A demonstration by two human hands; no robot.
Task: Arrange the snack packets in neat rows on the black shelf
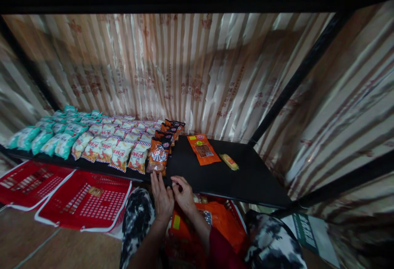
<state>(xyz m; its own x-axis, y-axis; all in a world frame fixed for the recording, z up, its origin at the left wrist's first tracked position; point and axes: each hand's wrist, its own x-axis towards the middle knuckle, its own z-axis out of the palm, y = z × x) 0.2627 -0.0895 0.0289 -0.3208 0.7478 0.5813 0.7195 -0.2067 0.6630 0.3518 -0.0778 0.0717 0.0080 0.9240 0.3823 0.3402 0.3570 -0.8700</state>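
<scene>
My left hand (161, 197) rests its extended fingertips against the lower end of an orange-and-black snack packet (158, 154) at the front edge of the black shelf (246, 182). Just right of it, my right hand (183, 193) is at the shelf edge with its thumb and index finger bent close together; whether anything small is between them is too blurred to tell. More orange-and-black packets run in a row behind the front one. To the right, a flat orange packet (203, 150) and a small yellow packet (229, 162) lie on the shelf.
Rows of white-and-red packets (121, 154) and teal packets (64, 145) fill the shelf's left part. Red baskets (89, 199) stand below left. Below my hands, a basket holds orange bags (224, 219). Black posts (295, 78) and a striped curtain (197, 76) border the shelf.
</scene>
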